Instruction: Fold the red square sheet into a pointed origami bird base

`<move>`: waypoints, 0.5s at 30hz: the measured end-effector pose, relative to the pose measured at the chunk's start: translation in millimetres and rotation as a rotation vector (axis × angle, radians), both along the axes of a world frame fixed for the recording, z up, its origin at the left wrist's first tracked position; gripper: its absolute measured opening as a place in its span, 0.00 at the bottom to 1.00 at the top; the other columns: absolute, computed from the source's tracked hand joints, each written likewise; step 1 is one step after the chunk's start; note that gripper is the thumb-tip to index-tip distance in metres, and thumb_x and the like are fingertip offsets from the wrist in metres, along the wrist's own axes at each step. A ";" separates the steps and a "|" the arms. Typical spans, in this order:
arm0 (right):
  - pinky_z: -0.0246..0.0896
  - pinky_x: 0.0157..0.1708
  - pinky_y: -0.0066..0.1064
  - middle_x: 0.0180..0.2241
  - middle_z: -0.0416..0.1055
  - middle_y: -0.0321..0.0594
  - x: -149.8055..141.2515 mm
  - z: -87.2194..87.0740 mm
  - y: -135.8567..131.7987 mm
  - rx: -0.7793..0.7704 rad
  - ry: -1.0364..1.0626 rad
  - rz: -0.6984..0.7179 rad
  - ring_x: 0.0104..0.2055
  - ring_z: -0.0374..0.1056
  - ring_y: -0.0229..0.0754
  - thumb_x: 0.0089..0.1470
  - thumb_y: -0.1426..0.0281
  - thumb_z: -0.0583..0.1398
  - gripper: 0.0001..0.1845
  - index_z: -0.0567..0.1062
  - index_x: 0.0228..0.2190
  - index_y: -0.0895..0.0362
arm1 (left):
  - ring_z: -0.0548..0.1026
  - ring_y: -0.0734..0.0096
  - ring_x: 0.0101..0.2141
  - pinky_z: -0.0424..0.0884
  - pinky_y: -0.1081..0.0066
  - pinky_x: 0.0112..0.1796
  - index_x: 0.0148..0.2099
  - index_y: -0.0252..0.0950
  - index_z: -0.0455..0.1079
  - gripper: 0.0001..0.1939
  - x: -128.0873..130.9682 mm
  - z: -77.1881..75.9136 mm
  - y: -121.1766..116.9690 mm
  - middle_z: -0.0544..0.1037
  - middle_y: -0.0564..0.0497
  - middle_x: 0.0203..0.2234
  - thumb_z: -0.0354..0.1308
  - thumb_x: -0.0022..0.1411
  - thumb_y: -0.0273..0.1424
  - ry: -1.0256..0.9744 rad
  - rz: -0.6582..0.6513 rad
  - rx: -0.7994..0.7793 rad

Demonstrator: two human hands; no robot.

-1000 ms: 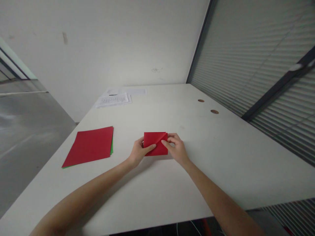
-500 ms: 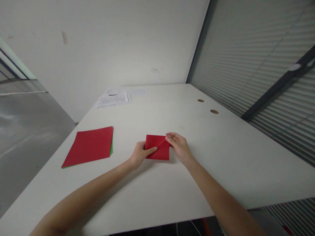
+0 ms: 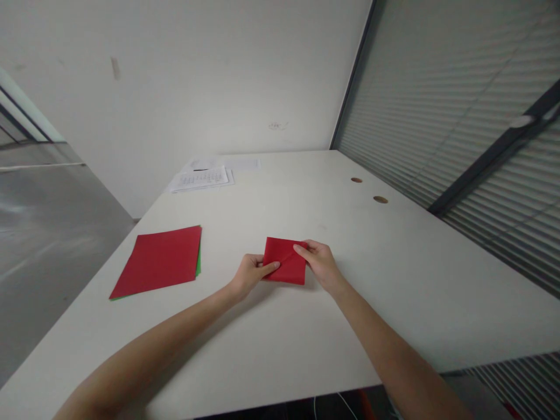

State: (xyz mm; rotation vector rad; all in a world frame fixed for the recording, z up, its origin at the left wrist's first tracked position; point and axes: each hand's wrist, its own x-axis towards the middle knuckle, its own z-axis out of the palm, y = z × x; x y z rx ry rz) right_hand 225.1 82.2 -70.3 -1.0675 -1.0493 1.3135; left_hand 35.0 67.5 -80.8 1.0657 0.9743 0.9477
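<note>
A small folded square of red paper (image 3: pixel 289 269) is held between my two hands just above the white table, with a diagonal fold line showing on its upper face. My left hand (image 3: pixel 254 272) grips the left edge, thumb on top and fingers behind. At the upper right corner, my right hand (image 3: pixel 319 259) pinches the paper with the thumb in front and fingers behind it. Parts of the fingers of both hands are hidden by the paper.
To the left lies a stack of larger red sheets (image 3: pixel 160 259) with a green sheet (image 3: pixel 198 262) peeking out. Printed papers (image 3: pixel 203 178) with a dark pen-like object rest at the far left. Two round holes pierce the white table (image 3: pixel 245 361) near the blinds (image 3: pixel 429 116).
The folded red paper has shifted slightly right and tilted a little. My right fingers have closed over its upper right corner, and the right index finger has moved behind the paper.
</note>
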 end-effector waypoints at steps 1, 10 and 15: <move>0.63 0.32 0.33 0.26 0.76 0.38 1.0 -0.5 0.5 0.006 -0.009 -0.020 0.28 0.69 0.40 0.37 0.56 0.71 0.19 0.78 0.26 0.57 | 0.76 0.71 0.25 0.73 0.72 0.31 0.35 0.29 0.79 0.25 0.0 1.1 -0.8 0.81 0.47 0.27 0.73 0.42 0.45 -0.008 -0.013 -0.015; 0.66 0.32 0.33 0.25 0.75 0.38 3.3 0.3 3.5 0.022 0.054 -0.136 0.28 0.69 0.39 0.36 0.56 0.72 0.19 0.77 0.25 0.57 | 0.77 0.72 0.23 0.78 0.69 0.33 0.31 0.28 0.77 0.24 -2.5 6.1 6.2 0.81 0.45 0.26 0.75 0.40 0.43 -0.105 0.127 -0.036; 0.67 0.34 0.33 0.26 0.75 0.37 -4.4 -5.8 3.4 0.038 0.154 -0.224 0.29 0.69 0.39 0.35 0.55 0.72 0.21 0.76 0.26 0.57 | 0.79 0.68 0.34 0.76 0.68 0.40 0.36 0.28 0.76 0.21 -0.6 8.0 3.4 0.82 0.42 0.34 0.73 0.45 0.39 -0.274 0.112 -0.090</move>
